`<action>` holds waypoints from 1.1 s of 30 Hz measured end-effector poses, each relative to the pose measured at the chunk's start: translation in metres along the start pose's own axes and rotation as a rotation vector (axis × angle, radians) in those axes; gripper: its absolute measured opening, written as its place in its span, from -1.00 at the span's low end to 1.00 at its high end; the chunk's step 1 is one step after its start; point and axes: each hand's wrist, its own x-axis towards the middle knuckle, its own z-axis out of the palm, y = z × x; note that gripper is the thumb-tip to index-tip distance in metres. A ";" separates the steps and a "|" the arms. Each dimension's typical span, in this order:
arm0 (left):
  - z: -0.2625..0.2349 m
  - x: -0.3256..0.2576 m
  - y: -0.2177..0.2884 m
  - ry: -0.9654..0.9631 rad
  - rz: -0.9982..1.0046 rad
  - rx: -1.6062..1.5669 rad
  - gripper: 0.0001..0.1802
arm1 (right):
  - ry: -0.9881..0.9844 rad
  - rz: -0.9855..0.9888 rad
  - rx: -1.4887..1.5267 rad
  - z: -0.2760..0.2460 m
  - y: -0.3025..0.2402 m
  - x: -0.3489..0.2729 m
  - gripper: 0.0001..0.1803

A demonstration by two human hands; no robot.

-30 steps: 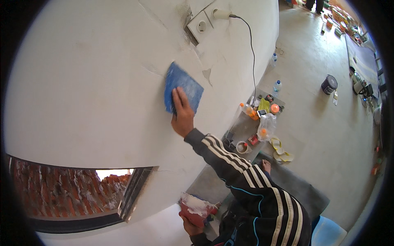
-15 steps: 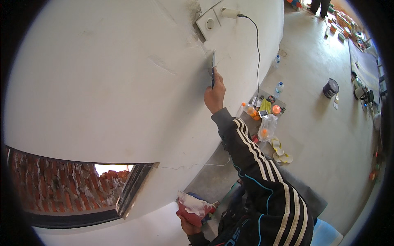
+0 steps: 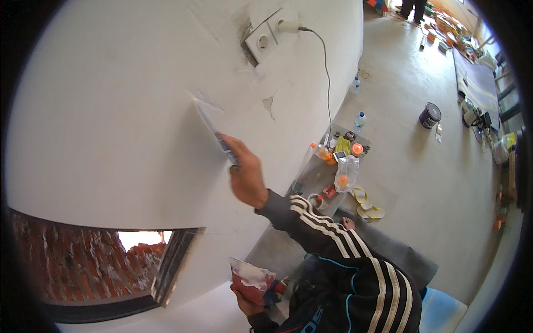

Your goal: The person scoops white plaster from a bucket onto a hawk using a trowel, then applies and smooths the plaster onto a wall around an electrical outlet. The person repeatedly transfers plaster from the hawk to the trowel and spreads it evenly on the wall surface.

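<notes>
My right hand is closed round the handle of a putty knife. The knife's blade lies against the white wall, below and left of a wall socket. Right of the blade, a small grey-edged patch marks the wall's surface. Low in the view, my left hand grips a red, flat plate by its lower edge. A layer of white filler covers the upper part of this plate.
A plugged-in charger trails a dark cable down the wall. Bottles, a plastic bag and yellow flip-flops lie along its foot. A dark paint bucket stands on the floor. At lower left is a framed opening onto brickwork.
My right hand has swung the putty knife left and down across the wall, away from the patch below the socket, which now shows. My left hand still holds the plate. The view has shifted slightly.
</notes>
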 end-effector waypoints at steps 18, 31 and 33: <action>-0.029 -0.012 0.003 0.014 0.078 0.005 -0.18 | 0.192 0.025 -0.064 0.005 -0.011 0.066 -0.35; -0.038 0.006 -0.004 -0.015 0.100 -0.126 -0.28 | 0.089 0.579 0.287 -0.125 0.040 -0.083 -0.50; -0.045 0.005 -0.007 0.021 0.098 -0.137 -0.29 | 0.112 0.776 0.139 -0.135 0.052 -0.084 -0.47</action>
